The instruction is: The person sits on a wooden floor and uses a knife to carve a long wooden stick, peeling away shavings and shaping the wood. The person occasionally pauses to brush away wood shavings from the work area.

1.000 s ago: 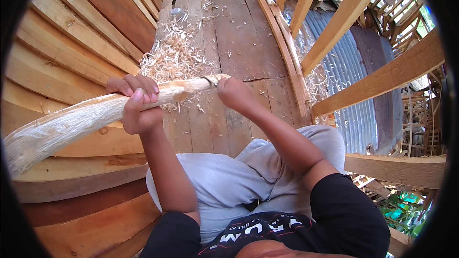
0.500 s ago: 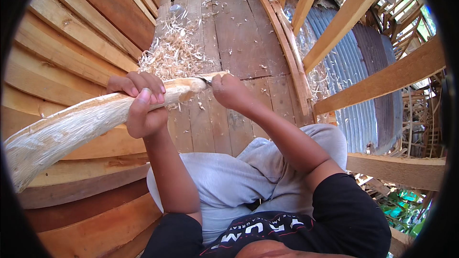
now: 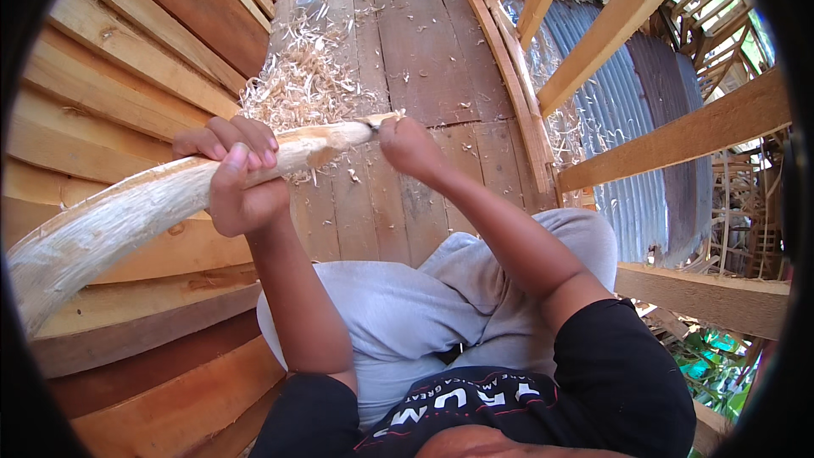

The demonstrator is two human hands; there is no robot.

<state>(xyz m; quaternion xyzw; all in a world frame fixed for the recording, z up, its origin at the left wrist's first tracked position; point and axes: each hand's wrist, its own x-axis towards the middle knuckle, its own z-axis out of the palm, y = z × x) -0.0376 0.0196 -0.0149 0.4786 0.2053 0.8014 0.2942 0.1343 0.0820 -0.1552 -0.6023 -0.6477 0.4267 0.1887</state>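
A long, pale, peeled wooden pole (image 3: 119, 214) slants from the left edge up to the middle of the picture, its thinner end pointing away to the right. My left hand (image 3: 236, 174) is wrapped over it, thumb on the near side. Close to the thin end, my right hand (image 3: 410, 149) is closed in a fist around a tool whose handle is hidden. Only a short dark blade (image 3: 370, 126), like a knife's, shows between the fist and the pole, touching the wood.
Curled wood shavings (image 3: 305, 76) are heaped on the plank floor (image 3: 428, 42) beyond the pole. A board wall (image 3: 127, 59) rises on the left. To the right stand wooden rails (image 3: 670, 134), with corrugated metal sheets (image 3: 598, 102) past them. My crossed legs (image 3: 398, 305) lie below.
My left hand and the pole have shifted slightly left and upward in view. The right fist and blade now sit a little nearer the pole's thin end.
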